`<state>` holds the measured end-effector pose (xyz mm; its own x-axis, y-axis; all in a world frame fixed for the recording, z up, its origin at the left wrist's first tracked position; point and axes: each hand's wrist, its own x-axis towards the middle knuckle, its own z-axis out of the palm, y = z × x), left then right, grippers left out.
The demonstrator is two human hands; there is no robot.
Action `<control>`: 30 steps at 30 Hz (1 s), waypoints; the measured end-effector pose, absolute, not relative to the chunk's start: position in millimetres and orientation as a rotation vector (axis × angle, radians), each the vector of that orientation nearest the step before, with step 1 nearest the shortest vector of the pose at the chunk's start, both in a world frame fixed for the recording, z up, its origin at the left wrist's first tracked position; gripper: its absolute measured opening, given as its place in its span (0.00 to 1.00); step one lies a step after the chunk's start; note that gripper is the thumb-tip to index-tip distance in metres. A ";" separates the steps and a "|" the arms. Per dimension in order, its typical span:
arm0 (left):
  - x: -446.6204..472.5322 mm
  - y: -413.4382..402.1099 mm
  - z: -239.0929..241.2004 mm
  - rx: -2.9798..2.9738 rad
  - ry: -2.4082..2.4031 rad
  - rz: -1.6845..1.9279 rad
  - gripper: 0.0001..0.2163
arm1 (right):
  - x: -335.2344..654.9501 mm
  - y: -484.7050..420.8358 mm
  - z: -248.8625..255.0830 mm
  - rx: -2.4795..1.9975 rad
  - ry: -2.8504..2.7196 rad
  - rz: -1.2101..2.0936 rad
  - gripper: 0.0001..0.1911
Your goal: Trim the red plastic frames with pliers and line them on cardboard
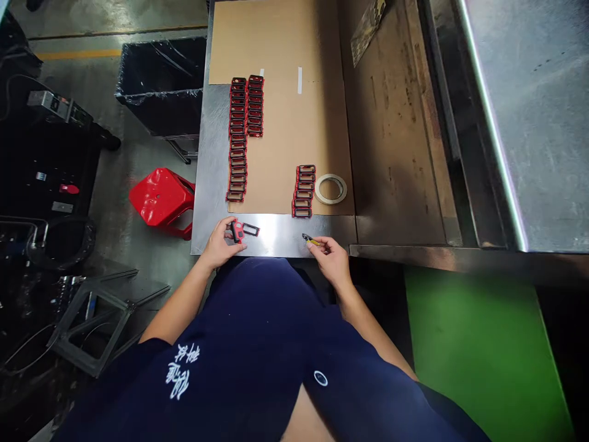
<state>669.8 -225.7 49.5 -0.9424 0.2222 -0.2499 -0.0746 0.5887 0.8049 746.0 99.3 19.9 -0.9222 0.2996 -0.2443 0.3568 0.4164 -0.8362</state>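
My left hand (219,245) grips a small red and black plastic part (238,232) by its edges, over the metal strip at the table's near edge. Right beside that part lies a black rectangular frame with red edging (251,229); whether the two are joined I cannot tell. Small pliers with a yellow handle (310,239) are pinched in my right hand (334,263), their dark jaws pointing left. Further up, a short column of similar red and black frames (304,186) lies on the cardboard, with longer columns of them (237,144) to the left.
Cardboard (280,166) covers much of the metal table (214,153). A roll of tape (343,189) lies near the short column. On the left stand a red stool (161,196) and a black plastic-lined bin (161,86). A raised metal surface (534,110) borders the right.
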 end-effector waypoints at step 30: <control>660.4 -207.2 163.3 1.155 2.337 1.384 0.34 | 713.4 -5.2 153.8 0.432 1.037 -2.521 0.20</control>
<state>660.4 -207.2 163.3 -0.6783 0.7028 0.2145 0.5257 0.2602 0.8099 713.4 -5.2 153.8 -0.8806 -0.2273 -0.4158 0.4541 -0.6558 -0.6031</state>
